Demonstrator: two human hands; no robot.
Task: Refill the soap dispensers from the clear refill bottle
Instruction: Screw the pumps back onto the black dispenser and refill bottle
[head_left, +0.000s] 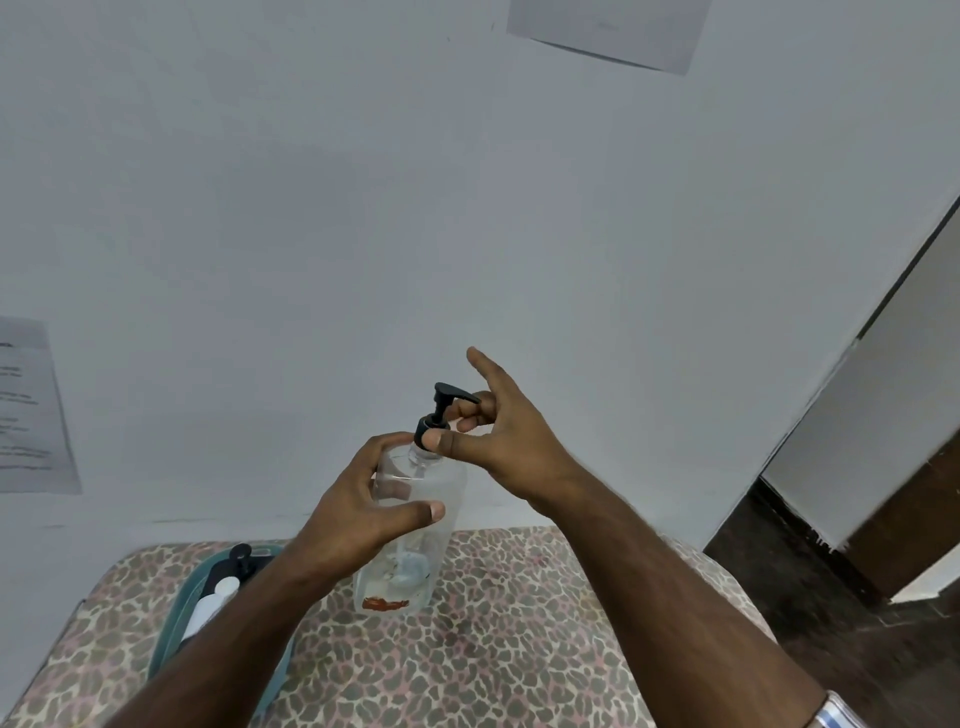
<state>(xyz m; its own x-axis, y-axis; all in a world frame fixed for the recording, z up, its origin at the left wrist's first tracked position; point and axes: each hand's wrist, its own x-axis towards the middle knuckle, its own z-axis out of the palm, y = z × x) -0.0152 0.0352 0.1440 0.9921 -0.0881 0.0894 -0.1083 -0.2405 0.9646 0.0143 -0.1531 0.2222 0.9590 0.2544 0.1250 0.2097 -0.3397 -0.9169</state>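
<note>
So the clear dispenser bottle (415, 530) is dead center of the frame, standing pretty much upright on the table (519, 649), long axis vertical with a slight lean, black pump (441, 410) on top with its spout pointing right. Left hand (358, 509) is wrapped around the body, thumb across the front, fingers behind. Right hand (498, 431) is pinching the black collar at the neck with thumb and curled fingers, index finger sticking up free. The bottle's see-through plastic, looks nearly empty, with a reddish label bit near the bottom. The table has a leopard-print cover. Lower left there's a teal tray (171, 629) holding a white bottle (210, 605) and something black, partly hidden by the left forearm. Plain pale wall behind, with paper sheets (31, 410) stuck on it.
</note>
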